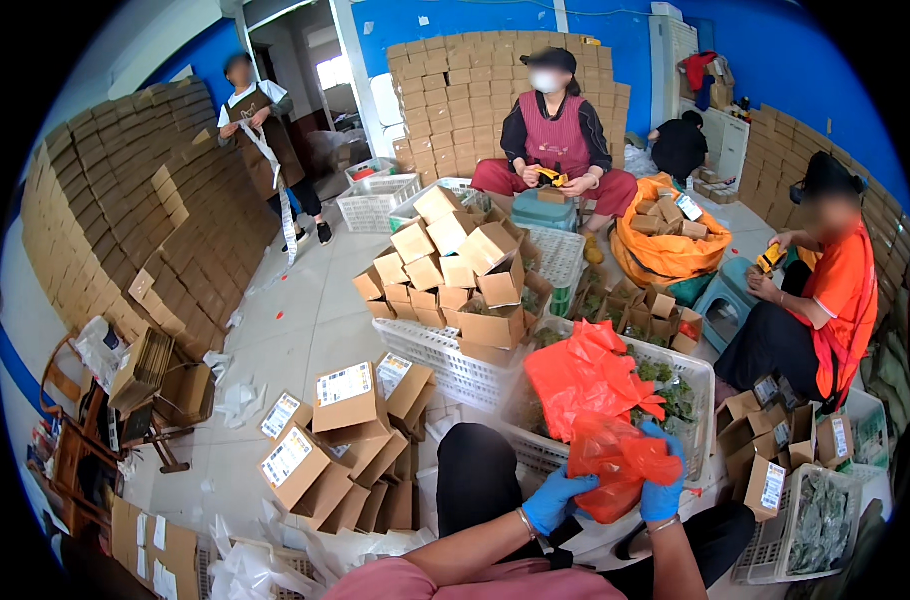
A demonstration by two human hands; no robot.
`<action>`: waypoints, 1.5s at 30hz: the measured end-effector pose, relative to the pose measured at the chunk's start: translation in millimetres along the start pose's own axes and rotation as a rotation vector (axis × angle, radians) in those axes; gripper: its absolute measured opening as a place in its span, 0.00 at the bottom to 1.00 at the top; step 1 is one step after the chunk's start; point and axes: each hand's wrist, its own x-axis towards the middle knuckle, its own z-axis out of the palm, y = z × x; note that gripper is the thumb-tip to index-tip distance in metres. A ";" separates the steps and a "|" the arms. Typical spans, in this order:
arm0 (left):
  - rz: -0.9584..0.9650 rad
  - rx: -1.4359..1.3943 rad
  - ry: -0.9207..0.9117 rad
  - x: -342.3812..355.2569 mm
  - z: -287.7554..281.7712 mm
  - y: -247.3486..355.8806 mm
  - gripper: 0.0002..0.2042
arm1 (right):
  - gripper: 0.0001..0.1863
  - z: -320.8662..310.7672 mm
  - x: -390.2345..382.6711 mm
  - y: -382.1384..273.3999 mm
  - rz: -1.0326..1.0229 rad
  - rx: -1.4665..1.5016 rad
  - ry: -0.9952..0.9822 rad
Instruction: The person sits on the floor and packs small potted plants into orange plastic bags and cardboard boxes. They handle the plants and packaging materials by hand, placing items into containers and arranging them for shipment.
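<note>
Both my hands wear blue gloves and grip a thin red plastic bag [615, 478] above my knees. My left hand [559, 501] pinches its left side. My right hand [662, 478] is closed round its right side, fingers upward. What the bag contains, if anything, I cannot make out. Just beyond it, a pile of flat red bags [583, 378] lies over a white plastic crate [703, 372]. Small green plants [672, 400] show in that crate beside the bags.
Labelled cardboard boxes [345, 398] are heaped left of my knees; open boxes [445, 262] pile over crates ahead. A person in orange [843, 290] sits at right and one in a red apron [552, 130] sits ahead, both with yellow tools. Another person [260, 125] stands far left holding a label strip.
</note>
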 end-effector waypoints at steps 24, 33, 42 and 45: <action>-0.145 -0.341 0.096 -9.9 -3.0 -19.8 0.26 | 0.15 -11.2 -3.5 5.3 -0.067 -0.488 -0.075; 0.397 0.442 0.397 27.8 1.4 -9.2 0.23 | 0.19 2.2 -22.7 23.0 -0.096 -0.506 -0.057; 0.166 0.387 0.047 3.5 11.0 2.6 0.26 | 0.49 16.0 -8.0 -35.2 0.376 -0.517 -0.379; 0.123 0.598 -0.024 -5.7 18.9 10.5 0.29 | 0.49 17.0 -9.6 -16.9 0.211 -0.834 -0.473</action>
